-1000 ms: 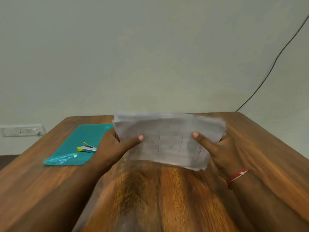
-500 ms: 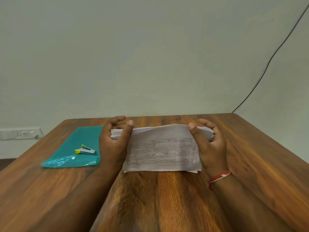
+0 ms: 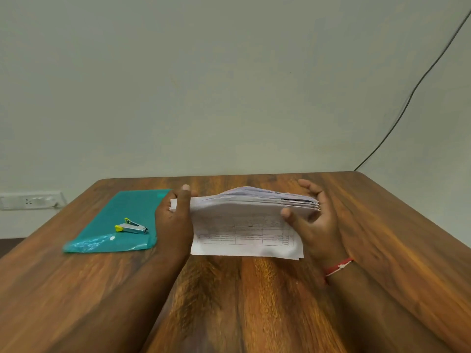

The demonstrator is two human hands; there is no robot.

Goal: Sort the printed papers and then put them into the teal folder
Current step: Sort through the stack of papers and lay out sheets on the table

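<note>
Left hand (image 3: 175,220) grips the left edge of the printed papers (image 3: 244,225), thumb upright. Right hand (image 3: 318,225) is cupped at the right edge, fingers (image 3: 309,186) loose and wide. The stack stands on the worktop (image 3: 254,301) beside the teal folder (image 3: 122,212). Half a second earlier both hands clasped it; it now leans farther back.

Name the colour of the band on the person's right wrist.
The band is red; head view.
</note>
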